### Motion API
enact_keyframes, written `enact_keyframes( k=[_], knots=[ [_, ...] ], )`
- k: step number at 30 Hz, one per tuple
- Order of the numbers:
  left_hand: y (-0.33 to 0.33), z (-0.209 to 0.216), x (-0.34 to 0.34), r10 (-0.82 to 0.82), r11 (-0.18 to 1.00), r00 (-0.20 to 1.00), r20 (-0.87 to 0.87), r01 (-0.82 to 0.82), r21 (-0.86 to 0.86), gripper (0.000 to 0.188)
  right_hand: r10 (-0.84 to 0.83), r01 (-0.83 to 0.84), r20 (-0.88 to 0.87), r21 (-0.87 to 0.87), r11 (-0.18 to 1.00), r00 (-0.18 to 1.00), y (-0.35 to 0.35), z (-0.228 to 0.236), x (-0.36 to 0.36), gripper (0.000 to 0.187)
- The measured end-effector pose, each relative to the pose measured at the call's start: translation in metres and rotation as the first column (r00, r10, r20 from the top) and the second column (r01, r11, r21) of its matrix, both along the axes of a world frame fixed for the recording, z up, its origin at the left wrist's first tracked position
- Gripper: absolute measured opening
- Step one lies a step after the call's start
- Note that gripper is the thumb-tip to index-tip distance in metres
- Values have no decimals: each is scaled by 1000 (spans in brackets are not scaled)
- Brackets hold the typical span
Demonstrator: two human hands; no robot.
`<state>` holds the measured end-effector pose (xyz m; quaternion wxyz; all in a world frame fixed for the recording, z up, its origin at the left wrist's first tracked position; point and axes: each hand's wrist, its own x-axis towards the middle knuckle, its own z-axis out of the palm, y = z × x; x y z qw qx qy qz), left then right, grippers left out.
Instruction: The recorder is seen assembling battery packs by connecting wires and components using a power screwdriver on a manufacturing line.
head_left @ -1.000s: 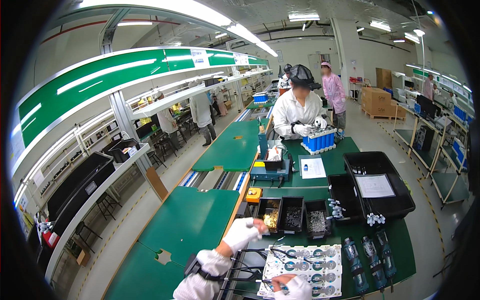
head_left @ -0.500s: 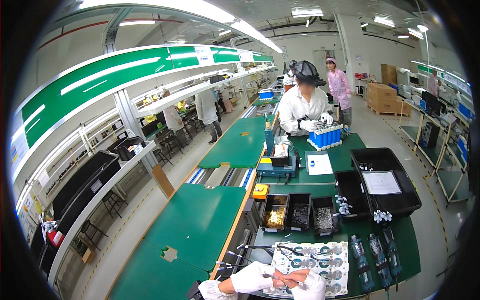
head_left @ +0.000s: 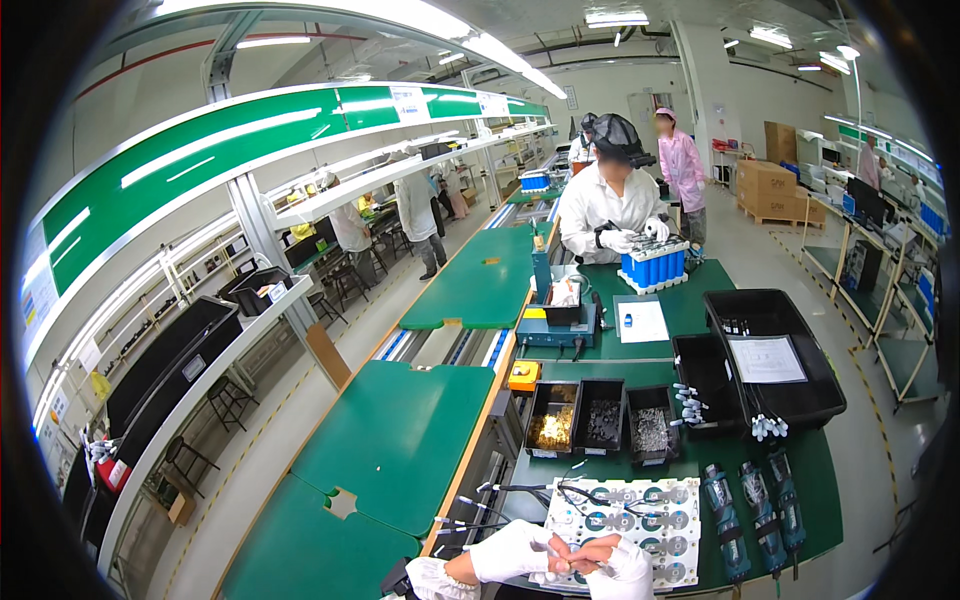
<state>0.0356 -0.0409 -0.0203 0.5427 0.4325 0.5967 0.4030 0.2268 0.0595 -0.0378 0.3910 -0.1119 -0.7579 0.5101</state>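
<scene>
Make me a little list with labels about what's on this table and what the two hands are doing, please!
Place: factory bench with a green mat
Left hand: white glove, fingers pinched at a small part, touching the right hand
Right hand: white glove, pinched at the same part; the part is too small to identify
Under the hands: white board with round slots
Behind it: three small black bins of tiny parts
To the right: three blue tools lying side by side
Farther off: a person in white by blue cylinders

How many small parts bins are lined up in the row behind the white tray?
3. The left bin holds yellowish parts, the middle bin dark parts, the right bin grey parts. They sit side by side behind the white tray. None seems hidden.
</scene>
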Motion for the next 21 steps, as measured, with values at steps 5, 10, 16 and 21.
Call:
enact_keyframes(
  k=[5,10,16,21],
  knots=[
    [-7,5,12,171,985,981,-93,-173,-15,28,-137,143,-46,186,972,989,-3,6,0,23],
    [-6,16,6,25,998,980,-197,-36,-52,25,-75,48,127,202,978,989,-3,-20,5,25],
    [-7,1,-3,-52,994,990,134,64,-91,22,39,-38,0,185,982,999,-1,15,9,24],
    [-6,-7,15,158,987,971,182,-163,13,24,-53,54,-18,67,996,998,-4,10,4,19]
  ],
)
